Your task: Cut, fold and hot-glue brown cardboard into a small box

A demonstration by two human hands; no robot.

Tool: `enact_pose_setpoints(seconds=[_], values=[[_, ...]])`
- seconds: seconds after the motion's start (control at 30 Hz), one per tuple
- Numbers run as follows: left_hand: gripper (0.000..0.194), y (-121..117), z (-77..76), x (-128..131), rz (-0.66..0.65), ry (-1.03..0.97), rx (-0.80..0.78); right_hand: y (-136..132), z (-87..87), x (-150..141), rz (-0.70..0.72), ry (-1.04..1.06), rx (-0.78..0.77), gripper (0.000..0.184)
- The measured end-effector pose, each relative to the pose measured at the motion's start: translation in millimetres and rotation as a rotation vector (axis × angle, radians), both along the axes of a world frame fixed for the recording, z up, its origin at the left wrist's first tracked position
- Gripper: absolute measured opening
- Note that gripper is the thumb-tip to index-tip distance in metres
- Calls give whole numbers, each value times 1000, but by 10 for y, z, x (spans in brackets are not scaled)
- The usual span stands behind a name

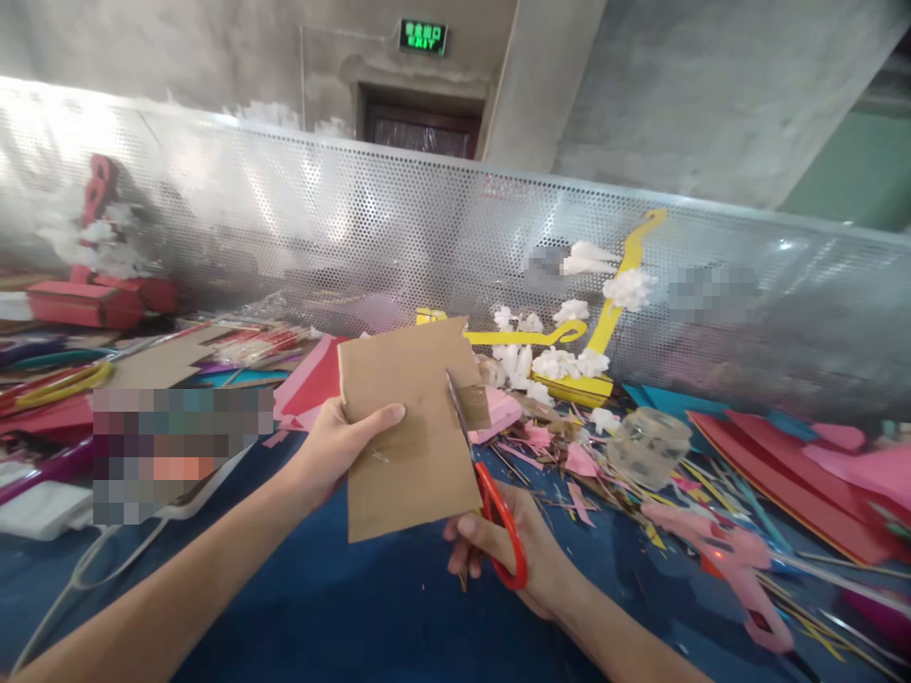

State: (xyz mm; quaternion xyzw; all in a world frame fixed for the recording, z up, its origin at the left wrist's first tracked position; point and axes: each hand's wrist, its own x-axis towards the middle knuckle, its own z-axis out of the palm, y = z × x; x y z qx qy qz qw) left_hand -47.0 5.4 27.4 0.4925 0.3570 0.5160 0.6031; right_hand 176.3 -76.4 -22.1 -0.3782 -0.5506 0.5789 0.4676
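A brown piece of cardboard (405, 474) is held up over the blue tabletop, tilted toward me. My left hand (342, 441) grips its left edge, with the thumb flat across the front and the other fingers hidden behind. In my right hand (519, 545) is a pair of scissors (504, 526) with red handles. One dark blade lies across the front of the cardboard near its right edge; the other blade is not visible. A narrow brown flap (474, 403) sticks out to the right of that blade.
Pink and brown paper scraps (548, 446) litter the blue tabletop (285, 607). A pink glue gun (733, 560) and a clear tape roll (649, 446) lie on the right. Behind stand a yellow model with white tufts (580, 384) and a perforated metal screen (320, 218). A white cable (85, 569) runs along the left.
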Motion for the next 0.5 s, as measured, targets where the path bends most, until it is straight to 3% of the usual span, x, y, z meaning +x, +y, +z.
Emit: enact_pose_setpoints(seconds=[0.17,0.33,0.43,0.5], values=[[39,2,5,28,14,-20,-13,5,-25,90,-37,-115,107,70],[36,37,127,19,177,-188,-52,-51,54,325,47,-379,127,65],[35,87,158,-13,272,-244,-25,19,171,530,-73,-637,225,55],[36,122,140,-31,285,-254,-20,93,235,695,-266,-826,323,56]])
